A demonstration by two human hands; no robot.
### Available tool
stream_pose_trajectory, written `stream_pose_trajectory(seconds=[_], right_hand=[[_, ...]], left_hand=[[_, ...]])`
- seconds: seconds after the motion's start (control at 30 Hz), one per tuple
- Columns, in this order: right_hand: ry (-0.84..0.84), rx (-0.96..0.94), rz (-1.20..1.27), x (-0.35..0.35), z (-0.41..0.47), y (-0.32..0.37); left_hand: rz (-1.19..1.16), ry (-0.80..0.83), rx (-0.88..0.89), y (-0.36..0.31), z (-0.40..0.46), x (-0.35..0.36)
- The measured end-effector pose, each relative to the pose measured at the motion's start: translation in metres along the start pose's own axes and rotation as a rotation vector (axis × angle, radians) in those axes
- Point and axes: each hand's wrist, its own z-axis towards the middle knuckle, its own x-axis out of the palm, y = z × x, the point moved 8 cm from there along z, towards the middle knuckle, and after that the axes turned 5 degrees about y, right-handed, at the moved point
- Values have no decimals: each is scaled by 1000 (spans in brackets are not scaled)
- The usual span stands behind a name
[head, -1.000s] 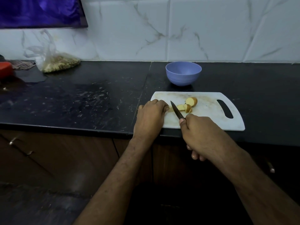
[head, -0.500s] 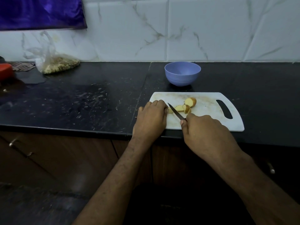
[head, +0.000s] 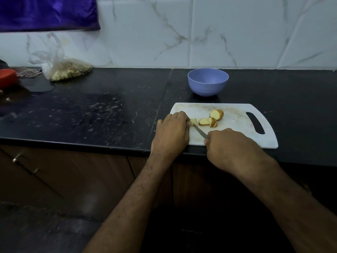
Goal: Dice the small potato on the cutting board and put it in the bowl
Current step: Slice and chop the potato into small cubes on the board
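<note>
A: What sits far left on the desk?

B: A red thing at the edge, then a plastic bag of something pale, against the tiled wall. Neither matters for the task.

A: And the hands?

B: The left hand rests on the left end of the cutting board, fingers curled, its grip pinching a small potato piece. Just right of it, the knife blade angles in, tip at that piece. The right hand is wrapped round the handle, grip closed on it.

A: The rest of the potato?

B: Further right, near mid-board: cut chunks, skin on, apart from the held piece. The bowl stands beyond the board, nothing visible inside.

A: How will it handle?

B: I'd judge the pieces light, firm, and wet on the cut faces, so likely to slip. Best to hold one cut-face down, fingertips tucked away from the blade.
</note>
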Motion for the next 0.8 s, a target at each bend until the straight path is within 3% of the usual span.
stream_pose_trajectory(seconds=[0.13, 0.43, 0.8], right_hand=[[29, -12, -26, 0, -10, -10], [-167, -53, 88, -8, -9, -12], [-122, -65, 138, -1, 5, -4]], left_hand=[[-133, -38, -35, 11, 2, -2], [-349, -40, -131, 25, 2, -6], [-425, -31, -156, 36, -4, -14]])
